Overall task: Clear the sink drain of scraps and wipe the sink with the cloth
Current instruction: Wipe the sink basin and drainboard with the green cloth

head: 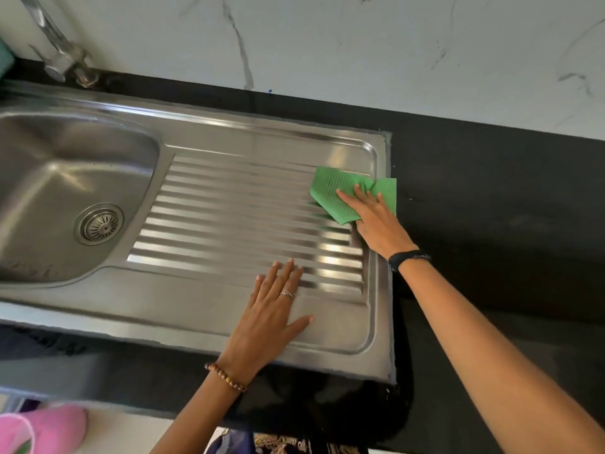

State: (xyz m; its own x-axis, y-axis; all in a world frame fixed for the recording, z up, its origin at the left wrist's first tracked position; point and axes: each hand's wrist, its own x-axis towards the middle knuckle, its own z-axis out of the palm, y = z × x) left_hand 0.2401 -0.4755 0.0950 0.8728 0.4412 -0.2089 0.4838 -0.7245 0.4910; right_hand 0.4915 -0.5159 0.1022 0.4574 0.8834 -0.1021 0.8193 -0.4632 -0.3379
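A steel sink (49, 178) with a round drain strainer (99, 223) fills the left side; no scraps show on the strainer. To its right runs the ribbed draining board (229, 204). A green cloth (330, 188) lies at the board's far right end, and my right hand (373, 217) presses flat on it with fingers spread. My left hand (271, 312) rests flat on the board's near edge, fingers apart, holding nothing.
A black counter (491, 198) surrounds the sink and stretches to the right. A steel tap (62, 57) stands at the back left against a white marbled wall (327, 44). A pink object (49, 427) sits below the counter's front edge at bottom left.
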